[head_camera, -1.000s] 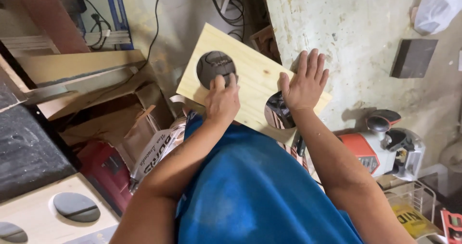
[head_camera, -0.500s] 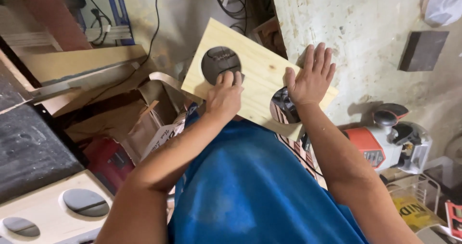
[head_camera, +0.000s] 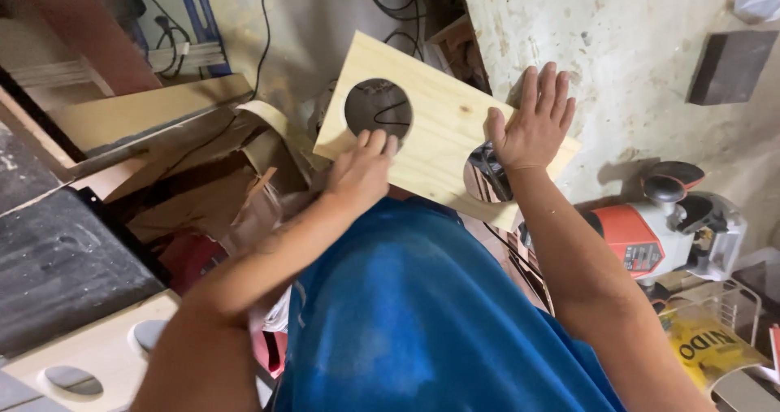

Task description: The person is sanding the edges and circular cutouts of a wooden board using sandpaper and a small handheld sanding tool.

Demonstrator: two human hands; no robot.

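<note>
Sliding back from the rim of the circular cut-out since the earlier frame, the left hand (head_camera: pixel 360 168) is now resting lower on the pale wooden board (head_camera: pixel 439 123), its fingers curled together and pressing on the near edge just below that hole; whether anything is pinched beneath them cannot be told; the right hand (head_camera: pixel 536 123) is lying flat with fingers spread, pressing the board's right end down where it is overlapping the left edge of the stained worktop (head_camera: pixel 617 62); the board is sitting tilted, most of it hanging out past that edge over a clutter of cables and scrap wood; a second round cut-out (head_camera: pixel 487 176) is showing at the board's near right corner, just below the right wrist; an orange and grey power tool (head_camera: pixel 670 229) is standing near the worktop's front edge, well apart from both hands; a dark block (head_camera: pixel 731 67) is lying toward the worktop's far right; another light board with oval holes (head_camera: pixel 89 363) is showing at lower left.
</note>
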